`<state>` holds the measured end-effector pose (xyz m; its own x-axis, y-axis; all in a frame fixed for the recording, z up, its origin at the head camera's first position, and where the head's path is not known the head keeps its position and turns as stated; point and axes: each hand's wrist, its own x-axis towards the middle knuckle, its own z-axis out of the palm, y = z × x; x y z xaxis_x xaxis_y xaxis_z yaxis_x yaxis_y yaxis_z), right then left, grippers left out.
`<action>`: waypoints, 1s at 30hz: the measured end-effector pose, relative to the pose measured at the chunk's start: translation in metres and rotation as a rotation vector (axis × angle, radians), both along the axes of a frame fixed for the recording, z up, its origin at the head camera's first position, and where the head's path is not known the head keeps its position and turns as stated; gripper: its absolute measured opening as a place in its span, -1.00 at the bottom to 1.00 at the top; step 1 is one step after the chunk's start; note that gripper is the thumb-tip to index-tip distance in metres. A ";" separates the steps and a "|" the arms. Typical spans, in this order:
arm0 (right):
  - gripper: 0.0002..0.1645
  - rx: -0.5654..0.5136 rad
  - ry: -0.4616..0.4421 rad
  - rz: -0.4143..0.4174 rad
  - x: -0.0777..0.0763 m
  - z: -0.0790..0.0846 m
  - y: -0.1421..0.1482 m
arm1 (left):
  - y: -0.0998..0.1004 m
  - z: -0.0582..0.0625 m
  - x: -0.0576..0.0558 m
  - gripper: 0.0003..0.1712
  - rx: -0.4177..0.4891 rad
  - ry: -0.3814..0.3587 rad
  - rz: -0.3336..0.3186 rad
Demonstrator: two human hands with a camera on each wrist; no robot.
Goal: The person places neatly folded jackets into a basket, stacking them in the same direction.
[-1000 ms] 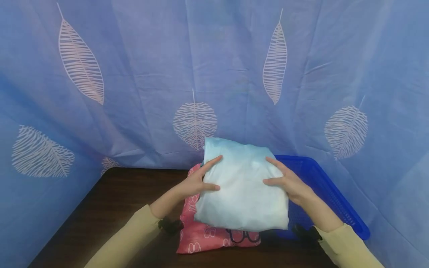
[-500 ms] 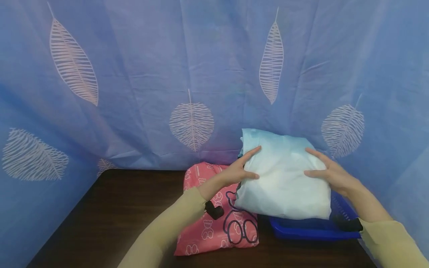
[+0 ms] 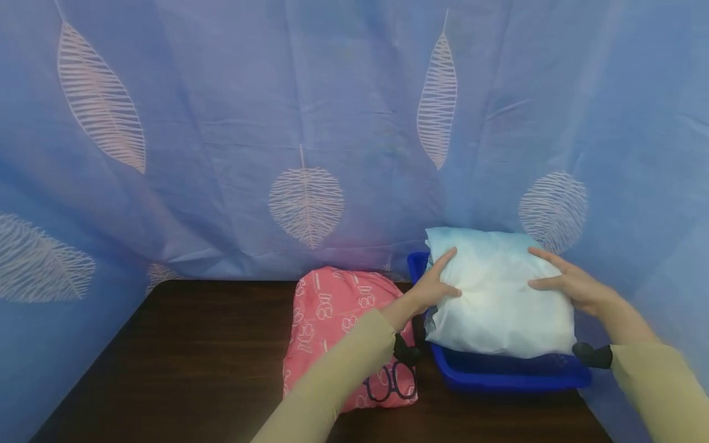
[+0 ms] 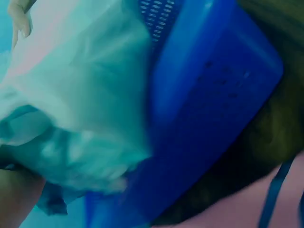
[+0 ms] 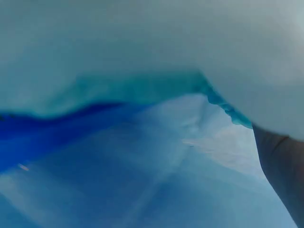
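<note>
A folded light blue and white cloth (image 3: 498,295) lies over the blue plastic basket (image 3: 509,380) in the head view, covering much of it. My left hand (image 3: 428,290) grips the cloth's left side, thumb and forefinger spread on top. On the opposite side, my right hand (image 3: 581,290) holds it in the same way; the other fingers of both hands are hidden. The left wrist view has the cloth (image 4: 90,71) over the basket's rim (image 4: 175,61). Seen from the right wrist, the cloth (image 5: 142,47) fills the upper part, above the basket's blue edge (image 5: 47,137).
Left of the basket, a pink folded cloth (image 3: 338,307) with white prints and dark glasses outlines lies on the dark wooden table (image 3: 210,357), partly behind my left sleeve. A blue curtain (image 3: 365,123) with pale leaf prints hangs behind the table.
Both hands have carried the folded cloth to the right, from over the pink cloth to over the basket. It is slightly lower than half a second ago. More of the pink cloth shows.
</note>
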<state>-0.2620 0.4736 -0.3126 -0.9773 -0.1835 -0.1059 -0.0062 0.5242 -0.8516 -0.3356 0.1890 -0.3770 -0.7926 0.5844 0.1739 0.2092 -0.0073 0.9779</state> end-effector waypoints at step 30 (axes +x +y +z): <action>0.07 0.190 -0.243 -0.036 -0.045 -0.076 -0.015 | 0.044 -0.038 0.017 -0.01 -0.220 -0.266 0.233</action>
<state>-0.3073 0.4586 -0.3890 -0.9245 -0.1040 -0.3666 0.2072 0.6703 -0.7126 -0.3187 0.2332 -0.4151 -0.9086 0.3841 -0.1639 -0.0800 0.2252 0.9710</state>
